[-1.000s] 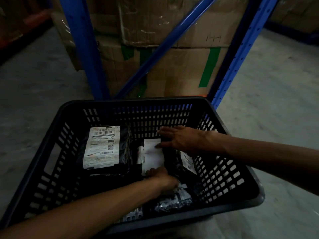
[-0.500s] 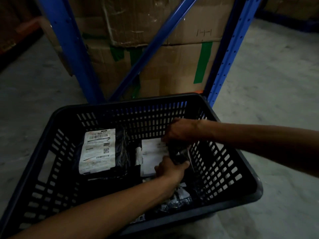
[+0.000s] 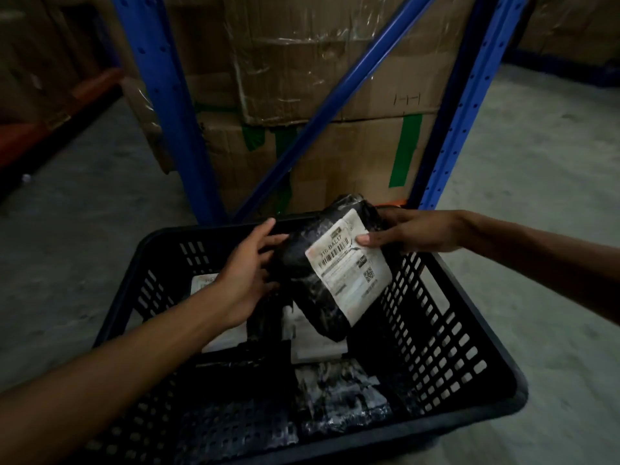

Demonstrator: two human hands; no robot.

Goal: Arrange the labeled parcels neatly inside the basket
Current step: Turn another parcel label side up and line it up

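Note:
A black perforated basket (image 3: 446,333) stands on the floor below me. Above its far half I hold a black plastic parcel (image 3: 312,263) with a white barcode label, tilted. My right hand (image 3: 412,234) grips its upper right edge, thumb on the label. My left hand (image 3: 248,273) touches its left side with fingers spread. Inside the basket, a labeled parcel (image 3: 204,283) lies at the left, mostly hidden by my left hand and forearm. Another labeled parcel (image 3: 315,340) lies in the middle. A crinkled black parcel (image 3: 339,397) lies near the front.
Blue rack uprights (image 3: 161,105) and a diagonal brace (image 3: 335,109) rise just behind the basket, with taped cardboard boxes (image 3: 335,68) stacked behind them. Grey concrete floor (image 3: 536,196) stretches to both sides.
Both hands were down inside the basket on the right-hand parcel. That parcel is now lifted above the basket, label facing me, and the view has moved closer.

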